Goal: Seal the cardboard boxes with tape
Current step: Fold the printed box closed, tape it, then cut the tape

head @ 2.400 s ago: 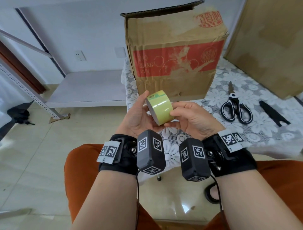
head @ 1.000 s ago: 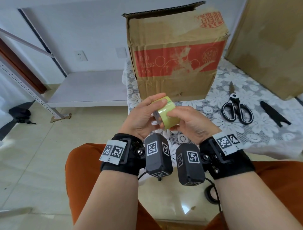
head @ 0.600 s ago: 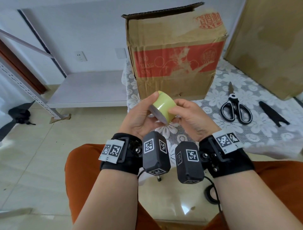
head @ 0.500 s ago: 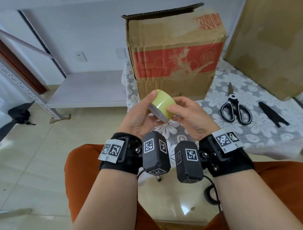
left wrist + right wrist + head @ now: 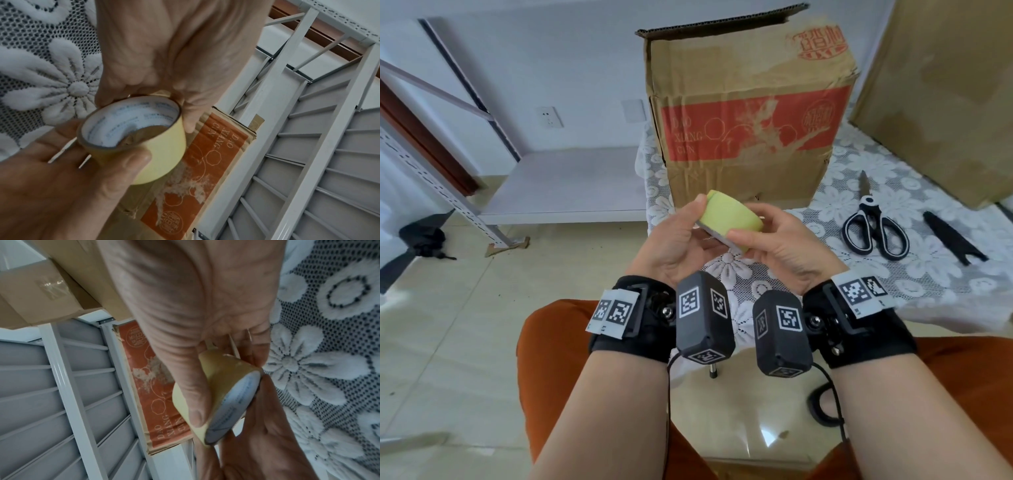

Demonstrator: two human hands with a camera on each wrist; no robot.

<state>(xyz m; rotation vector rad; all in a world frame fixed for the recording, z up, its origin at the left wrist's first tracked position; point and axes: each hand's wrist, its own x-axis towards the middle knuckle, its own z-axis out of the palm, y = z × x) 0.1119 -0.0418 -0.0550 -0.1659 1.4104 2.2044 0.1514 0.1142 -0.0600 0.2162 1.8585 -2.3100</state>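
2 hands (image 5: 678, 240) (image 5: 780, 243) hold the yellow tape roll (image 5: 729, 221) before the cardboard box (image 5: 750, 130).

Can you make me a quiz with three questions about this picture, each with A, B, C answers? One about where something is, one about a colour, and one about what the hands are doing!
1. Where are the scissors?
A. inside the box
B. on the lace tablecloth, to the right of the printed box
C. on the floor

2. What colour is the tape roll?
A. pale yellow
B. blue
C. black

3. What are the hands doing?
A. both hold the tape roll
B. one cuts with scissors
C. both rest flat on the table

Answers:
1 B, the scissors lie on the cloth beside the box.
2 A, the roll's outer wrap is pale yellow.
3 A, the left hand and right hand both grip the roll.
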